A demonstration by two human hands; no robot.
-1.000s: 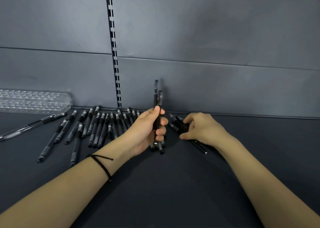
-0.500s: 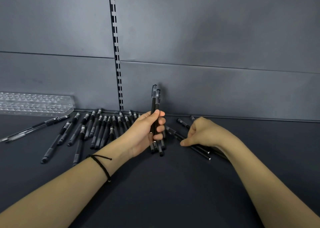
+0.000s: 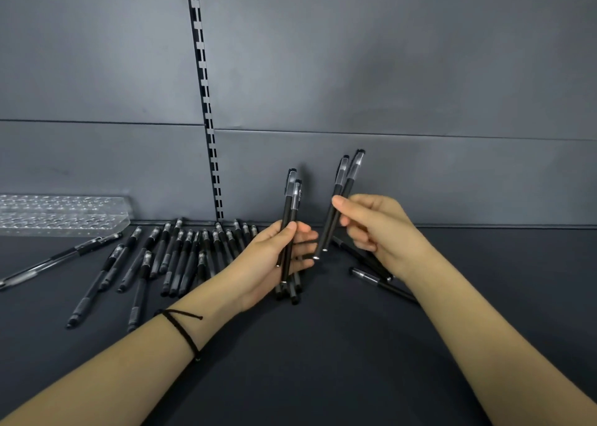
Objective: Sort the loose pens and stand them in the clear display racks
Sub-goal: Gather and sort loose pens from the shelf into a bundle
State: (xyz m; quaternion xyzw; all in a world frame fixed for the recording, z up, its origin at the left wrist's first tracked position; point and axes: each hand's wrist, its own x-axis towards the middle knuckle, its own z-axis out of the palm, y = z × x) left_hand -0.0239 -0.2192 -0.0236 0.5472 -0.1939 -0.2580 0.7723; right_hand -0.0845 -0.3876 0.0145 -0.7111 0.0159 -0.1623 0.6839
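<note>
Pens are the whole business here, and they sit in several groups across the dark shelf (image 3: 323, 377). At far left a clear rack (image 3: 64, 214) stands against the back wall, its holes apparently empty. Just right of it a loose spread of black pens (image 3: 181, 257) lies flat, caps mostly toward the wall. Next comes the left hand (image 3: 271, 261), closed around a small upright bundle of pens (image 3: 290, 219), caps up, with a black cord (image 3: 181, 328) on that wrist. Beside it the right hand (image 3: 374, 228) pinches two more pens (image 3: 339, 206) between thumb and fingers, tilted toward the bundle but not yet touching it. A few stray pens (image 3: 381, 280) lie under that wrist. The step looks like gathering and matching — collecting like pens before racking. Next, I judge, the pair should join the bundle, caps aligned, and then the handful must travel left to the rack.
</note>
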